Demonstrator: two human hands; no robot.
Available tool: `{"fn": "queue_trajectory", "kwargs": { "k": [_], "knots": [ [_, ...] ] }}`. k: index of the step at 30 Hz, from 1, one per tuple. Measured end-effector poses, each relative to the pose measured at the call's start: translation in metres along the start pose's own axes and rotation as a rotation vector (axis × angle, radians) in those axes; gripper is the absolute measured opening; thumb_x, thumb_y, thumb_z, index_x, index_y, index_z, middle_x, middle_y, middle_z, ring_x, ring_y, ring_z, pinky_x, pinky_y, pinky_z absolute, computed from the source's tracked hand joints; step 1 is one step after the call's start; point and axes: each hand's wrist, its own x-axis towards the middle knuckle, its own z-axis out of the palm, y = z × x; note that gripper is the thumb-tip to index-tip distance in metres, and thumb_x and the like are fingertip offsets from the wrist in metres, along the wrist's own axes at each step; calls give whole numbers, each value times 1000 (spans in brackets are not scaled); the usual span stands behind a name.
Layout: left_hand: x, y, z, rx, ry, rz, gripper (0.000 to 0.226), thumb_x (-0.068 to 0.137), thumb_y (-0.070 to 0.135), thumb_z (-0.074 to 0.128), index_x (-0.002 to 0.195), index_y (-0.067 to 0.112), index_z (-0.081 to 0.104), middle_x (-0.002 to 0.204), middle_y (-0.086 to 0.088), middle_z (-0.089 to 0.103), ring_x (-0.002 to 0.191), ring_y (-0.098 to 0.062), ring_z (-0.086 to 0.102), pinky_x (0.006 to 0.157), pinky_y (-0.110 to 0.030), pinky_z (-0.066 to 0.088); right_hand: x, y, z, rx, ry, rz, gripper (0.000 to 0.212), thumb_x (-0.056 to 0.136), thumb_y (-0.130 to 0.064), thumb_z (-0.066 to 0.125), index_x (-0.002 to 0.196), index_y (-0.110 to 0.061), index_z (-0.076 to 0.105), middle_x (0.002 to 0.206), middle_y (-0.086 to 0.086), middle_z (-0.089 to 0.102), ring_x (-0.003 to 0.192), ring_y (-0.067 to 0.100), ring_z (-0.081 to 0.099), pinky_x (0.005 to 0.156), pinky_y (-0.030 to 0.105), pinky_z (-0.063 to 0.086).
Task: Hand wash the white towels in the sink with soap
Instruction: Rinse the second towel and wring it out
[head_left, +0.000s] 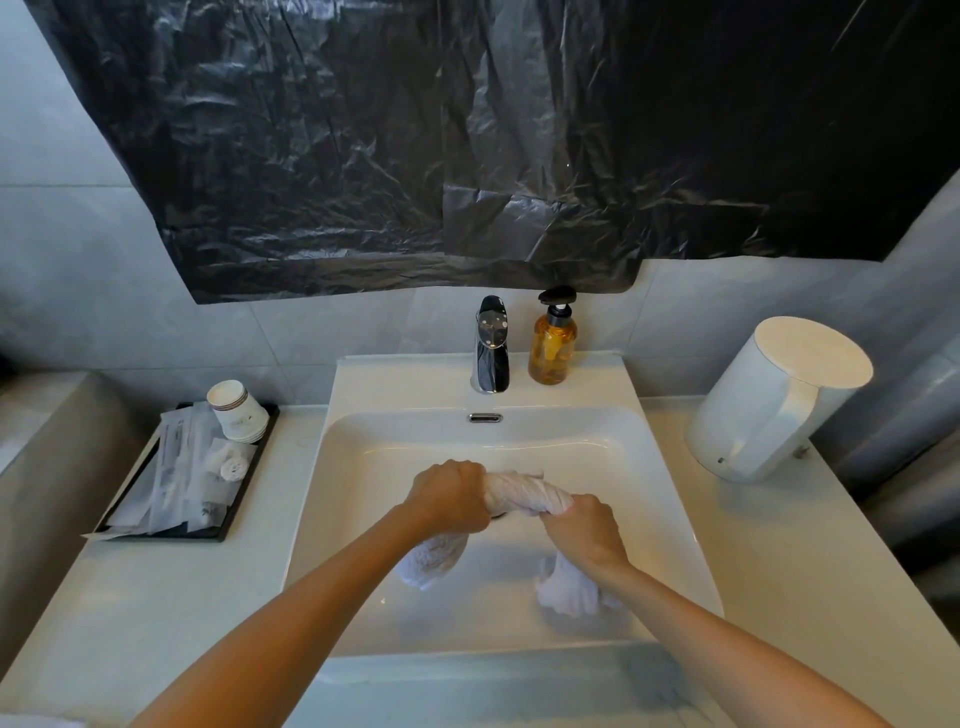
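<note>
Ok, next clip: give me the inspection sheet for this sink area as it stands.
Surface: white counter with inset sink; no suds seen in the basin.
Job's things: white towel twisted over the basin, ends hanging; amber soap bottle upright beside the tap.
Clutter: black tray left of the sink with sachets and stacked paper cups; white cylindrical container on the right.
Hands: left hand and right hand each grip the towel.
Cables: nothing seen.
Surroundings: grey tiled wall, black plastic sheet hung above the tap.
</note>
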Motion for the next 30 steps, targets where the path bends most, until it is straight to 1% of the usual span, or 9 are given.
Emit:
{"fn": "queue_trajectory", "kwargs": {
  "k": [3, 6, 9, 13, 17, 20, 23, 26, 30],
  "knots": [
    [-3, -2, 1, -43, 9, 7, 29, 82, 29, 64, 106, 16, 57, 105, -4, 67, 94, -23, 62, 70, -29, 42, -3, -4, -8, -41, -2, -45, 18, 86, -27, 57, 73, -14, 60, 73, 4, 63, 77, 27, 65, 58, 27, 41],
    [-6, -6, -8, -144, 57, -21, 35, 79, 39, 69, 107, 21, 57, 107, 1, 67, 97, -21, 62, 73, -28, 44, -3, -19, -28, -40, -39, -152, 15, 79, -30, 66, 88, -18, 64, 85, 0, 68, 81, 21, 65, 65, 29, 47],
    [-6, -14, -31, -272, 172, -67, 40, 75, 43, 74, 108, 27, 58, 106, 4, 67, 102, -22, 61, 80, -32, 48, -10, -44, -64, 270, -230, -230, 34, 75, -14, 77, 101, -17, 56, 95, 0, 63, 86, 14, 62, 70, 28, 48],
    [-12, -24, -60, -447, 153, -45, 39, 73, 38, 81, 98, 27, 52, 94, 7, 60, 92, -19, 56, 74, -31, 45, -20, -69, -97, 640, -469, -274, 37, 87, 4, 60, 120, -11, 51, 114, 13, 61, 102, 23, 62, 86, 39, 50],
    [-31, -21, -69, -621, -37, 154, 61, 64, 37, 90, 111, 28, 53, 106, 9, 63, 97, -12, 61, 83, -32, 53, -31, -86, -90, 815, -414, -281, 45, 88, 6, 60, 128, -4, 44, 124, 18, 56, 107, 30, 62, 82, 46, 54],
    [-44, -10, -62, -887, -29, 226, 60, 61, 33, 91, 112, 33, 61, 107, 9, 70, 100, -7, 66, 88, -26, 55, -44, -95, -80, 874, -383, -278, 48, 86, 5, 64, 127, -5, 41, 122, 13, 55, 104, 25, 63, 74, 40, 59],
    [-48, -4, -41, -933, 83, 115, 55, 64, 31, 91, 109, 33, 61, 103, 11, 69, 93, -5, 64, 74, -15, 51, -50, -95, -70, 648, -334, -358, 48, 86, -5, 69, 121, -12, 37, 120, 9, 52, 107, 23, 60, 78, 37, 58],
    [-44, -9, -22, -965, 109, -16, 57, 57, 35, 86, 108, 28, 63, 103, 5, 69, 93, -12, 65, 77, -24, 53, -51, -90, -73, 66, -223, -610, 56, 90, -29, 66, 130, -19, 28, 124, 0, 46, 112, 16, 53, 94, 34, 50],
    [-38, -23, -26, -925, -11, -105, 65, 43, 41, 79, 104, 21, 68, 103, 0, 71, 91, -14, 65, 82, -32, 53, -53, -75, -79, -341, -99, -964, 87, 91, -10, 56, 152, -26, -3, 159, -12, -2, 140, 10, 23, 93, 13, 34]
  ]
}}
